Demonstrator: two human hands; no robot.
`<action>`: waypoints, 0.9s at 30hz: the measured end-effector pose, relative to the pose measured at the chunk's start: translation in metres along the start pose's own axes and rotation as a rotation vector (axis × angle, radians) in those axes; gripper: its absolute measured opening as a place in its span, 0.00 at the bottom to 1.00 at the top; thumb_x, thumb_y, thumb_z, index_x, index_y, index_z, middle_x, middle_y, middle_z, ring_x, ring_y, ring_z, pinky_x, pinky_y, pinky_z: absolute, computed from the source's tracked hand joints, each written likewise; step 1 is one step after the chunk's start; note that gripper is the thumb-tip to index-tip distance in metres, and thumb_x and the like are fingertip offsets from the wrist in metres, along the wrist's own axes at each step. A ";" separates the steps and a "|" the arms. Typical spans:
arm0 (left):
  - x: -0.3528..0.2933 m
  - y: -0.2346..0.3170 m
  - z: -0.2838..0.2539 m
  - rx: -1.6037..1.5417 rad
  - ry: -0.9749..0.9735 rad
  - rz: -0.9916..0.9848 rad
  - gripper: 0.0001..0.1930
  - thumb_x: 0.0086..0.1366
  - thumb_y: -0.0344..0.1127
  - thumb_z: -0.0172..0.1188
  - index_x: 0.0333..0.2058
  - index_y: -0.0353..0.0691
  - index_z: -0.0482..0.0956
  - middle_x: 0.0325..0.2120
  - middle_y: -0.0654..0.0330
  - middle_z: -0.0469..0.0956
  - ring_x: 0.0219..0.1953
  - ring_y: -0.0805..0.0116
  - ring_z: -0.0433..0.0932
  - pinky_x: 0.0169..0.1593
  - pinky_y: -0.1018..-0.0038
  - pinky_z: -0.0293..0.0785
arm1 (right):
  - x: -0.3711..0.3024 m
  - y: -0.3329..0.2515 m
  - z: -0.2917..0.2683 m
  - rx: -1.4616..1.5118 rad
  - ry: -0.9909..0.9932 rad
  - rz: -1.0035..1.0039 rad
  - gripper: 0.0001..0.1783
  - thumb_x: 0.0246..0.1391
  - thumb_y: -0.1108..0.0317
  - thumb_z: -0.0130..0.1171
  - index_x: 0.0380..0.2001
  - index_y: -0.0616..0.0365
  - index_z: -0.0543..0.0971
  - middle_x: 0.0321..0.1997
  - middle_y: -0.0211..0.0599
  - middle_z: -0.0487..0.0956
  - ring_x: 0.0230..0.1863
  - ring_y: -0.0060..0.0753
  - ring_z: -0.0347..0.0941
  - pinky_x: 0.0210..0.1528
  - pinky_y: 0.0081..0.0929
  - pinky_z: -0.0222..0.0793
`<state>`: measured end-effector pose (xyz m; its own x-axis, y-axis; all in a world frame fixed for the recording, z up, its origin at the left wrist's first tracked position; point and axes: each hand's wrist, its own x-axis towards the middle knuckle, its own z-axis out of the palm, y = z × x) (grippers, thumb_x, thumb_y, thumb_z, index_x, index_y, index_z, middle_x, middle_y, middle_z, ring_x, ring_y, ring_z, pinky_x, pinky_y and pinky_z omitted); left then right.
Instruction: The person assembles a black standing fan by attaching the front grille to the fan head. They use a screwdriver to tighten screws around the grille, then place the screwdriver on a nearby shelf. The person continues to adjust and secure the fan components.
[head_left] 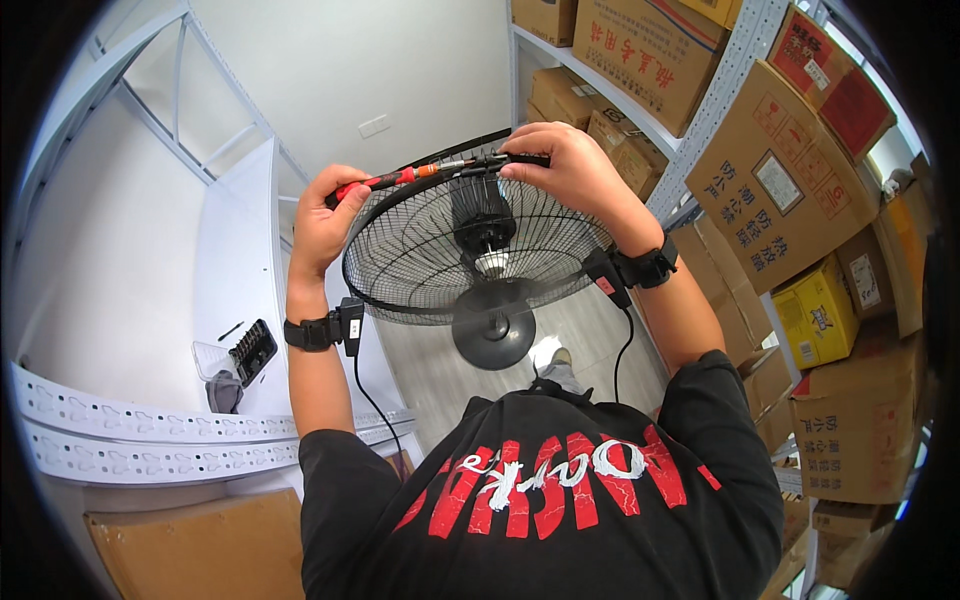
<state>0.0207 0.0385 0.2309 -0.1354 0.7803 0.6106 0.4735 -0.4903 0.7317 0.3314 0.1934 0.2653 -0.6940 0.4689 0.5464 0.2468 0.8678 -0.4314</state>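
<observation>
A black pedestal fan [400,265] stands before me, its round wire grille facing up toward me and its round base [494,325] on the floor. My left hand [325,215] is closed around the red and black handle of a screwdriver [385,181], held almost level along the far rim. The metal shaft reaches a dark clip [485,163] on that rim; whether the tip sits in a screw is too small to tell. At the same spot, my right hand [575,170] pinches the black fan rim [527,159] between thumb and fingers. Through the wires shows the fan motor [483,210].
To the left, a white metal shelf [235,290] bears an open bit case [254,350] and a grey cloth [223,392]. Cardboard boxes [785,175] and a yellow box [818,312] crowd the racks on the right. Cables hang from both wrist straps.
</observation>
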 end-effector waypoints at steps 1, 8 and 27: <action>0.000 0.000 -0.002 -0.054 -0.007 -0.072 0.05 0.68 0.32 0.67 0.39 0.38 0.81 0.28 0.73 0.72 0.31 0.83 0.66 0.35 0.81 0.63 | 0.000 0.000 0.000 0.001 -0.007 0.004 0.17 0.52 0.56 0.72 0.39 0.58 0.87 0.44 0.39 0.85 0.48 0.47 0.80 0.51 0.39 0.76; 0.010 0.030 -0.007 -0.067 -0.133 -0.524 0.18 0.72 0.47 0.63 0.37 0.35 0.82 0.22 0.68 0.75 0.22 0.85 0.66 0.26 0.85 0.61 | 0.000 0.004 0.002 -0.002 0.022 -0.017 0.17 0.52 0.56 0.72 0.39 0.57 0.87 0.43 0.38 0.85 0.48 0.47 0.80 0.50 0.39 0.76; 0.002 -0.007 -0.003 -0.030 0.017 -0.097 0.10 0.74 0.37 0.61 0.39 0.36 0.81 0.28 0.73 0.73 0.30 0.84 0.64 0.35 0.83 0.62 | 0.001 0.005 0.003 0.031 0.054 -0.034 0.18 0.52 0.56 0.72 0.38 0.59 0.87 0.38 0.40 0.85 0.40 0.47 0.80 0.44 0.38 0.76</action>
<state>0.0143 0.0421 0.2275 -0.1948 0.8182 0.5410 0.4315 -0.4238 0.7963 0.3297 0.1973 0.2611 -0.6638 0.4486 0.5985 0.2024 0.8781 -0.4337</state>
